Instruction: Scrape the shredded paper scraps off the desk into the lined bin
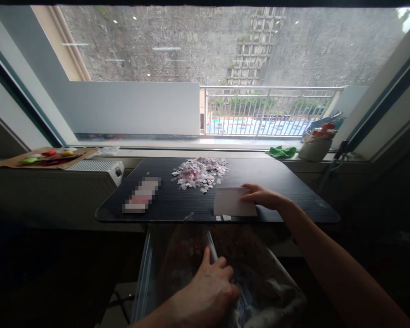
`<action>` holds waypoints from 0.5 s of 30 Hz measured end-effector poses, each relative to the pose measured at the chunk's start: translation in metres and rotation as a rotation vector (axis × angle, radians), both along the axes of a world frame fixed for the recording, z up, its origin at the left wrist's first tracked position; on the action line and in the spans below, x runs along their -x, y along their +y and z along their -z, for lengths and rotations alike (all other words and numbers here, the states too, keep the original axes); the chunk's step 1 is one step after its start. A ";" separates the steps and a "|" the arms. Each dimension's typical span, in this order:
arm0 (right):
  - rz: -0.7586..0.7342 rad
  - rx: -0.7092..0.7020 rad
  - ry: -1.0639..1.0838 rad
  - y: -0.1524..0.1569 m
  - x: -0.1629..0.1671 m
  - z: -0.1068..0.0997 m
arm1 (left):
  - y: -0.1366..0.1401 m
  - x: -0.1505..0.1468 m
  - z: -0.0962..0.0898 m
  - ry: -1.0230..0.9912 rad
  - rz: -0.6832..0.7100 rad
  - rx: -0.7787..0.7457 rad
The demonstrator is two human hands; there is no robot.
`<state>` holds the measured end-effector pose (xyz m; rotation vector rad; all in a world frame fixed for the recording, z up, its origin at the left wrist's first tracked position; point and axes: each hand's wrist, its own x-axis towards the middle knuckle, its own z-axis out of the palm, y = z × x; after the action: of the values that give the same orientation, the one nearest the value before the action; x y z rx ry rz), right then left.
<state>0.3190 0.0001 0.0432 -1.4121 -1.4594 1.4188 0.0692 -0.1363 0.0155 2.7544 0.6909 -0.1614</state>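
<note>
While a white flat card (233, 202) is held upright-tilted on the dark tabletop (294, 182) by the pinching fingers of the right hand (261, 197), the rim of a clear plastic bag (177, 264) below the table edge is gripped by the closed left hand (210, 284). The card is set just near of a heap of paper scraps (200, 172), apparently so that it can serve as a scraper, and the bag mouth is kept spread beneath the edge, seemingly as a catcher. Scraps are already seen inside the bag. A blurred-out patch (141, 196) lies left of the heap; no writing or brand can be read anywhere. A green cloth (282, 152) and a white pot (315, 149) are seen on the sill.
</note>
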 end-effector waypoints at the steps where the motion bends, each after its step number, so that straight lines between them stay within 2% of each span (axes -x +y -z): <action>1: -0.008 0.002 0.006 -0.002 -0.001 0.000 | 0.000 0.000 -0.001 0.001 0.000 0.000; 11: -0.042 -0.018 -0.014 -0.021 -0.015 -0.011 | -0.001 -0.002 -0.005 0.032 -0.011 0.035; 15: 0.004 -0.044 -0.029 -0.027 -0.018 -0.016 | -0.001 -0.002 -0.002 0.015 0.002 0.015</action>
<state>0.3370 -0.0269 0.0595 -1.4133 -1.4962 1.3599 0.0714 -0.1369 0.0171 2.7428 0.6884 -0.1869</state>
